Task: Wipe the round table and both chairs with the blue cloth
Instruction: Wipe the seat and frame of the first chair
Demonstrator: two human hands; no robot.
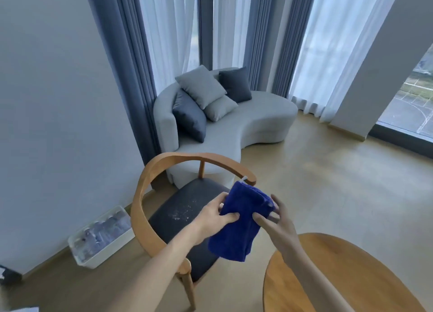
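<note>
- The blue cloth [241, 220] hangs folded in the air above the front edge of the chair [164, 208], between both hands and clear of the dark seat.
- The left hand [214, 214] grips the cloth's left edge, thumb curled over the front.
- The right hand [277, 220] pinches the cloth's right edge, one fingertip pressed into the upper corner; the remaining fingers look loosely spread, though blur makes that uncertain.
- Pale specks lie on the chair seat, left of the cloth.
- The round table [351, 276] stands just right of the chair, under the right forearm.
- A grey sofa [234, 128] sits behind the chair.
</note>
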